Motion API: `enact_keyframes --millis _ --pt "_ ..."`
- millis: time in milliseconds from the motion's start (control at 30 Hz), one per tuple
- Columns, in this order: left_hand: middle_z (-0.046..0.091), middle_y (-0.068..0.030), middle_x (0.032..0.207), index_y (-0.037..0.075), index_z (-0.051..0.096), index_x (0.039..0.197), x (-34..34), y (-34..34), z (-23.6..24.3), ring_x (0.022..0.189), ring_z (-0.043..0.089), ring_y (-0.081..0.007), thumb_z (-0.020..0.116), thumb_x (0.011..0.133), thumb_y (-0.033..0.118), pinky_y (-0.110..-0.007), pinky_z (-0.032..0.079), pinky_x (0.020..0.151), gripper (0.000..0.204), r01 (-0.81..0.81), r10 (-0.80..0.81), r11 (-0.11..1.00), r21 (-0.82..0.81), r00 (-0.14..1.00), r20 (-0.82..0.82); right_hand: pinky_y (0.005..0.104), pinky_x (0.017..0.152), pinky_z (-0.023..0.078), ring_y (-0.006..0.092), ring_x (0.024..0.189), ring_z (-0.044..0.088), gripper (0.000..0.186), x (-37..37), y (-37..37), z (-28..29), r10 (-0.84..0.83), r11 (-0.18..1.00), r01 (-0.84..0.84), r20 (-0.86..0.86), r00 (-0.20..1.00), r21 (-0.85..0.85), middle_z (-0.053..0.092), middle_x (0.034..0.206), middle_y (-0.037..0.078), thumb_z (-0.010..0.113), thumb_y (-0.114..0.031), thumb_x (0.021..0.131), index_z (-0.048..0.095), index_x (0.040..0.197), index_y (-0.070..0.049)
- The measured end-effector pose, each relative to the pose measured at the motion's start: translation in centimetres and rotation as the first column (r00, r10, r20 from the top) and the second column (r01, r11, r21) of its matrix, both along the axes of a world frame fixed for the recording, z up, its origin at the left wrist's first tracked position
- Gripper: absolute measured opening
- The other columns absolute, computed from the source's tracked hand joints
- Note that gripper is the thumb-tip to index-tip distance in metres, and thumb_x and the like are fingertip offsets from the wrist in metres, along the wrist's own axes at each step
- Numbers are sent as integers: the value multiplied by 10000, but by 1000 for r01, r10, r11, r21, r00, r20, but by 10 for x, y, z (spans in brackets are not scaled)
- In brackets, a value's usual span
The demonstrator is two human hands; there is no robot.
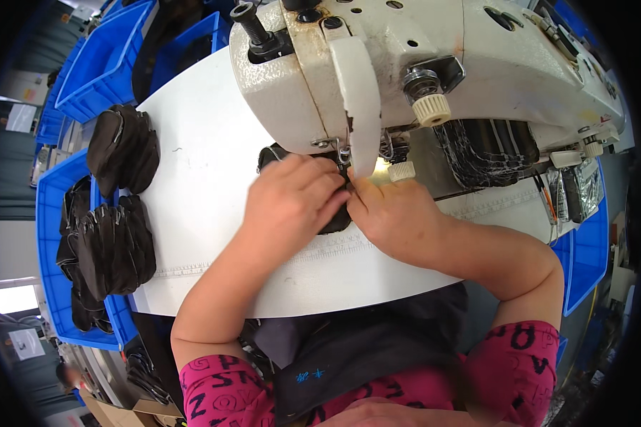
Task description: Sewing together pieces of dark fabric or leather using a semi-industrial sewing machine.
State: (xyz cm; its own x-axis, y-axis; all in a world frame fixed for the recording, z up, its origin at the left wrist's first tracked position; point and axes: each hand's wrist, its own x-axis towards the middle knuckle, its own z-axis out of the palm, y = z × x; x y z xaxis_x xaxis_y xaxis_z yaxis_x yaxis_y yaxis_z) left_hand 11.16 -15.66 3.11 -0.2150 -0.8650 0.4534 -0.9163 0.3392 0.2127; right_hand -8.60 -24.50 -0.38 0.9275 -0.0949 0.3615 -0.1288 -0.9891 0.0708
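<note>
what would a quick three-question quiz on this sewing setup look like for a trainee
1. Multiple choice: what are the left hand and right hand at? (a) scissors (b) a dark piece (c) a cup
2. True or false: the dark stack by the arm of the sewing machine lies to the left of both hands.
3. Fill in: the large bin left of the white table is coloured ____.

Key: 1 b; 2 false; 3 blue

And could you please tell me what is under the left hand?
Dark fabric peeks out at the far and near edges of the left hand; whatever lies between is covered and cannot be seen.
</note>
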Motion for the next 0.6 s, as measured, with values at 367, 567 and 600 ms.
enact_keyframes --millis 367,567,600 --pt "721 -56 1132 28 768 1101 -10 14 -10 999 642 -238 792 836 149 -355 561 893 293 -40 33 992 123 998 62 339 546 523 200 593 649 174 -10 -7 21 -263 964 262 -252 931 -37 623 817 58 717 -124 782 662 936 -63" --pt "749 -43 1150 57 786 1122 -16 14 -8 1034 699 -232 800 841 158 -355 583 895 299 -75 62 989 131 993 101 356 584 537 200 698 702 164 -10 0 21 -40 993 56 -157 987 105 648 788 57 699 -112 790 682 945 -59" --pt "749 -48 1148 53 785 1121 -16 14 -8 1034 699 -233 800 839 159 -355 583 896 302 -77 64 988 133 993 100 358 594 542 207 697 699 156 -10 0 20 -31 992 47 -143 989 113 651 799 60 695 -108 794 679 939 -51"
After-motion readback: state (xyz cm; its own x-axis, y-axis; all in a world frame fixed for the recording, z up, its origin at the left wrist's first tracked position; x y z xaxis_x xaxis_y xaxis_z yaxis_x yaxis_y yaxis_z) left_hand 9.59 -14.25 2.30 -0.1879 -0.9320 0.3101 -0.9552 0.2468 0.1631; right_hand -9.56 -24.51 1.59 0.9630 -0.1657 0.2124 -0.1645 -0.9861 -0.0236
